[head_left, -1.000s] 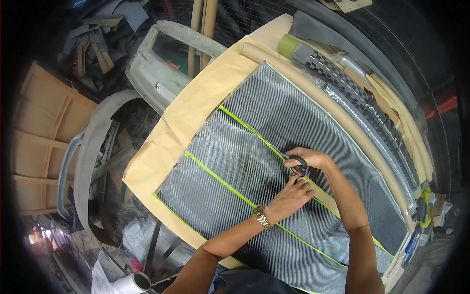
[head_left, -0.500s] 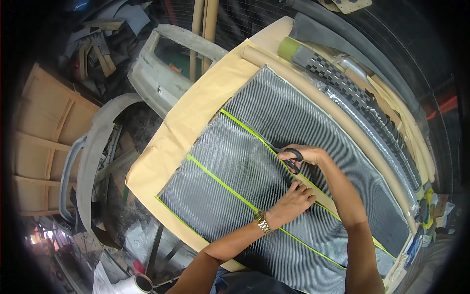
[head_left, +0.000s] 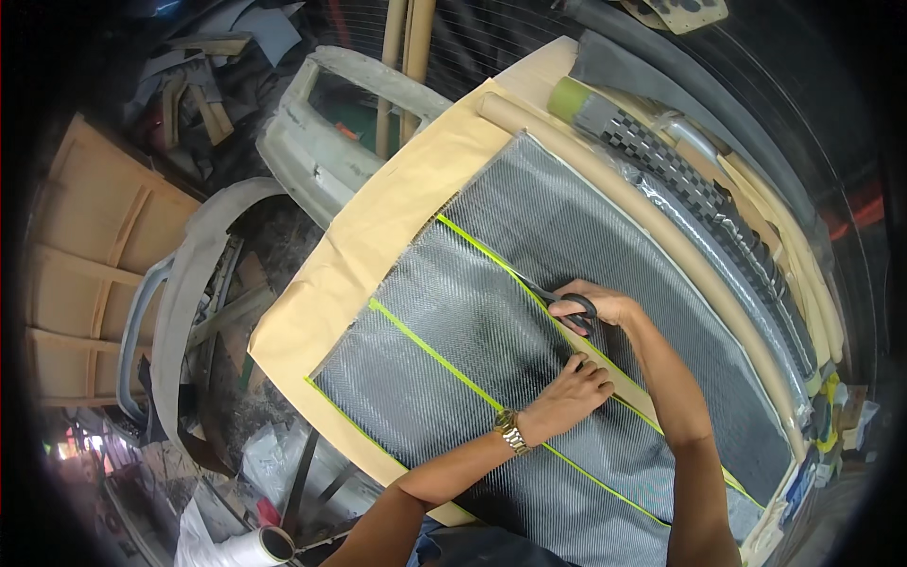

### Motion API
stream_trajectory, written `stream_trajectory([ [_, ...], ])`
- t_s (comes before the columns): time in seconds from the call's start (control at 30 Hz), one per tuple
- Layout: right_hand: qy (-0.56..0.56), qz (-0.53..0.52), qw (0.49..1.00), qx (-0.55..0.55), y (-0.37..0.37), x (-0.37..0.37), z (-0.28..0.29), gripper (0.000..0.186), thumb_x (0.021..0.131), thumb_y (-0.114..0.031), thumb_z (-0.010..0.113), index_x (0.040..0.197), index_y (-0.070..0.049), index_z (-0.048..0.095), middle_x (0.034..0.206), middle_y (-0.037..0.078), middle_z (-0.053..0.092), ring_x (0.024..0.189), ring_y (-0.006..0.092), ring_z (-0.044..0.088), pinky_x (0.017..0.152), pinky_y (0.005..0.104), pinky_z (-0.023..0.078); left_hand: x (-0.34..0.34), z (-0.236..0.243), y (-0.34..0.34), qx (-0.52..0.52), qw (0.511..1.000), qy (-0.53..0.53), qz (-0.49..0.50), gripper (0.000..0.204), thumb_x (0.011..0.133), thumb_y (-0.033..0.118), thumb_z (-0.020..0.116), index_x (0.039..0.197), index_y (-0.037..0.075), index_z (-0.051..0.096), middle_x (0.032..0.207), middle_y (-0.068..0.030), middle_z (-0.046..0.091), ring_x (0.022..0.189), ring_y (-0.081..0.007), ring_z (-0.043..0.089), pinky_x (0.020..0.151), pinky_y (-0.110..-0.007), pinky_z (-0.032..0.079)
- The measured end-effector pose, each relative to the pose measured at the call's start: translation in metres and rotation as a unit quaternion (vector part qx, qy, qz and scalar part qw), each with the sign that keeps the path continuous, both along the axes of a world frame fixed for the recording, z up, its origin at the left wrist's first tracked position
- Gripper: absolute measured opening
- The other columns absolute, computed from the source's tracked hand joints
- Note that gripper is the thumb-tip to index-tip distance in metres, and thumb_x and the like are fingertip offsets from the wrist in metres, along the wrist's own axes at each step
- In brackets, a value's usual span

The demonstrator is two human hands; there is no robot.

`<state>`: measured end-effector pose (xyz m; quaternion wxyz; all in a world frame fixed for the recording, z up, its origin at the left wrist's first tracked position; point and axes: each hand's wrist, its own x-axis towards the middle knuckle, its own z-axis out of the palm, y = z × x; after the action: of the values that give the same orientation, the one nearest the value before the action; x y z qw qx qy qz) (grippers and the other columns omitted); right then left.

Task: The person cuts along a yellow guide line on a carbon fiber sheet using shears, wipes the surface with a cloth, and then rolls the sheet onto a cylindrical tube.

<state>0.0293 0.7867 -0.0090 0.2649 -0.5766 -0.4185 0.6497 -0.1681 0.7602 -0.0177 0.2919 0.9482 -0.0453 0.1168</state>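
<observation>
A: Item 1, R hand (head_left: 607, 302)?
B: Fingers closed round blk-handled scissors (head_left: 590, 307), thumb on near side. Blades point up-left, along upper yellow-green line (head_left: 480, 249) of dk grey woven sheet (head_left: 435, 293).
A: Item 2, L hand (head_left: 569, 392)?
B: Fingers curled, knuckles up, resting on sheet just below scissors. Whether it pinches the edge: can't tell, fingertips hidden. Gold-tone metal watch (head_left: 510, 430) on L wrist.
A: Loc. of sheet?
B: Ctr, spread flat-ish w/ some ripples, under both hands. Tan strip (head_left: 625, 386) shows between two yellow-green edges, R of L hand. Second line (head_left: 435, 357) runs approx. parallel, lower L.
A: Under it?
B: Tan paper (head_left: 354, 231), showing past sheet's upper-L side.
A: R side stock?
B: 1 brown tube (head_left: 652, 203), alongside sheet; beyond it, 1 roll w/ blk-and-grey chequered patt. (head_left: 652, 156).
A: L side?
B: 1 grey frame-like part (head_left: 326, 165), near paper; 1 grey curved part (head_left: 184, 317), lower L of that; 1 ribbed wooden panel (head_left: 90, 246), far L; 1 white roll (head_left: 248, 548), bottom L, end hole visible.
</observation>
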Motion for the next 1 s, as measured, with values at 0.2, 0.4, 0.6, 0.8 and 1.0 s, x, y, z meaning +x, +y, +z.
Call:
stream_trajectory([
  [0.2,0.008,-0.006,1.0,-0.015,0.0,0.003,-0.002,0.051,0.083,-0.053,0.07,0.07,-0.004,0.059,0.056,0.002,0.054,0.048,0.0104,0.052,0.046,0.0246,0.037,0.0,0.0,0.0,0.008,1.0,0.001,0.005,0.016,0.085,0.008,0.055,0.099,0.005,0.062,0.101,-0.0056,0.06,0.108,-0.0212,0.055,0.109,-0.043,0.033],
  [0.4,0.026,0.002,0.999,-0.04,0.003,-0.002,0.001,0.059,0.08,-0.064,0.067,0.07,-0.006,0.06,0.057,0.002,0.056,0.049,0.0098,0.053,0.045,0.0231,0.037,-0.001,0.002,0.0,0.011,1.0,0.003,0.003,0.017,0.084,0.007,0.055,0.1,0.005,0.062,0.101,-0.0057,0.059,0.109,-0.0213,0.055,0.109,-0.043,0.034],
  [0.6,0.014,0.044,0.995,-0.083,0.031,0.001,0.001,0.066,0.079,-0.072,0.063,0.072,-0.006,0.062,0.062,0.005,0.06,0.055,0.015,0.06,0.049,0.0276,0.048,-0.001,0.005,-0.002,0.009,1.0,-0.021,0.005,0.017,0.083,0.007,0.056,0.099,0.006,0.063,0.1,-0.0056,0.059,0.109,-0.0204,0.056,0.109,-0.043,0.034],
  [0.8,0.002,0.04,0.995,-0.094,0.039,-0.004,0.001,0.067,0.077,-0.074,0.063,0.069,-0.008,0.061,0.059,0.005,0.059,0.053,0.0146,0.059,0.047,0.0268,0.046,-0.003,0.005,-0.001,0.005,1.0,0.001,0.004,0.016,0.084,0.008,0.056,0.098,0.006,0.063,0.101,-0.0055,0.059,0.109,-0.0203,0.056,0.109,-0.043,0.034],
  [1.0,-0.023,0.023,0.999,-0.028,0.033,-0.005,-0.003,0.063,0.08,-0.068,0.063,0.066,-0.008,0.06,0.056,0.004,0.057,0.048,0.0114,0.053,0.045,0.0238,0.036,-0.005,0.002,-0.002,-0.012,1.0,-0.008,0.008,0.017,0.084,0.008,0.055,0.099,0.006,0.063,0.101,-0.0053,0.059,0.108,-0.0201,0.055,0.11,-0.042,0.033],
])
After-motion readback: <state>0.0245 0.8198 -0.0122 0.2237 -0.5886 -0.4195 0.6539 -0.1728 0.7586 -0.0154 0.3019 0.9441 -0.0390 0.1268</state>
